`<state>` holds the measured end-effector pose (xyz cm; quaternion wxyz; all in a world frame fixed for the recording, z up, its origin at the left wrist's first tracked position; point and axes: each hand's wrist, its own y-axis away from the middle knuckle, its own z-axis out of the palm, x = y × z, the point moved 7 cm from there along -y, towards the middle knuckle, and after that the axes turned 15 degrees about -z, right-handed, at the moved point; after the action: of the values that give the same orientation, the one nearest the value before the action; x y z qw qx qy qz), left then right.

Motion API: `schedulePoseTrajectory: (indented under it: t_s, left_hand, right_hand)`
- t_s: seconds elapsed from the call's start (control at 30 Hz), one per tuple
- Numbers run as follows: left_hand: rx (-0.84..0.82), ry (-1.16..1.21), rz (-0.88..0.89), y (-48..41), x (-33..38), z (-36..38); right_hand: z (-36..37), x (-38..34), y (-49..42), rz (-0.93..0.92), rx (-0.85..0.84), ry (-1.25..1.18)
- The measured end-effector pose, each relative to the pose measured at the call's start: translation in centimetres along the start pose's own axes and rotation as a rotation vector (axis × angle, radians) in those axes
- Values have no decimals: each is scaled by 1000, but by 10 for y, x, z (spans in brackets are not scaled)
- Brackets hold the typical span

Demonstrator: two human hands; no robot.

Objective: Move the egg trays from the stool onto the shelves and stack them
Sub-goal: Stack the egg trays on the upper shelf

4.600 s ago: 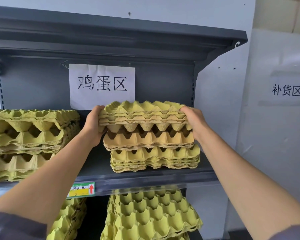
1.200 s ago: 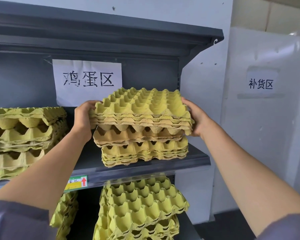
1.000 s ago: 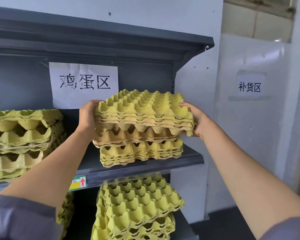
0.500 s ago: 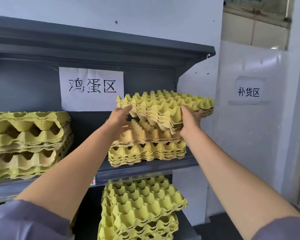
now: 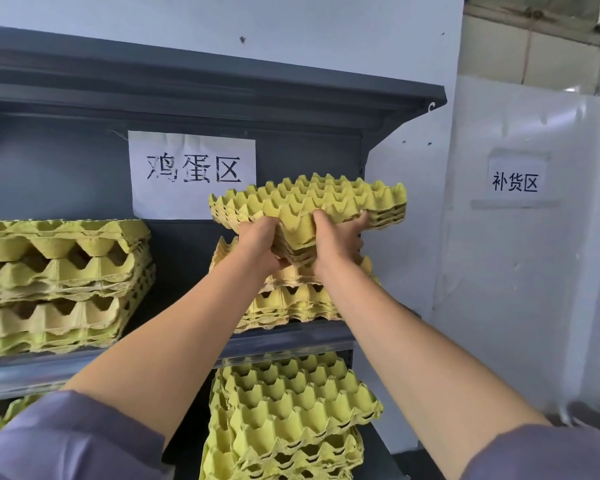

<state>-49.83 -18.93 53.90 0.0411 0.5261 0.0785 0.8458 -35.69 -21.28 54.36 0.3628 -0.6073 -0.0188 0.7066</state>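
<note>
Was mid-stacking: held egg trays by the near corner, left grip and right grip curled tight, skewed just above the pile on the shelf. Probably needed squaring, then lowering.

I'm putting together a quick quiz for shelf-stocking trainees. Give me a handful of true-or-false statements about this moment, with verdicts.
1. The left hand and the right hand both hold the lifted bundle of egg trays. True.
2. The lifted bundle sits square on the right-hand shelf stack. False: it is turned, with a corner towards the person, and juts out past that stack to the right.
3. The shelf below holds no trays. False: a lower stack lies there.
4. A paper sign hangs on the shelf unit's back panel. True.
5. A left stack sits on the same shelf as the right-hand one. True.
</note>
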Motion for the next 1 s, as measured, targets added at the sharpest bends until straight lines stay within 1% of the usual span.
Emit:
schedulePoseTrajectory:
  t_s: [0.1, 0.17, 0.3, 0.37, 0.5, 0.57, 0.63, 0.7, 0.87, 1.0]
  left_hand:
    - [17, 2, 10, -5, 8, -5]
    - [29, 30, 35, -9, 15, -10]
    - [40, 29, 28, -17, 25, -26]
    - [60, 17, 30, -17, 31, -36]
    - [121, -31, 44, -19, 40, -55]
    - [129, -62, 42, -22, 40, -62]
    - [142, -88, 43, -24, 39, -67]
    - [174, -91, 57, -21, 38, -70]
    - [181, -126, 105, -19, 49, -76]
    - [290, -191, 135, -19, 56, -87]
  right_hand:
    - [1, -2, -11, -47, -50, -86]
    - [-7, -4, -18, -32, -47, -148]
    - [-46, 4, -47, 44, 96, -126]
    - [-63, 12, -62, 62, 151, -160]
    - [-76, 23, -78, 53, 160, -242]
    - [-72, 31, -84, 78, 126, -262]
    - [-65, 41, -86, 120, 63, -226]
    - [-60, 50, -92, 118, 18, -163]
    - [-47, 42, -97, 40, -53, -107]
    - [-43, 34, -102, -81, -51, -32]
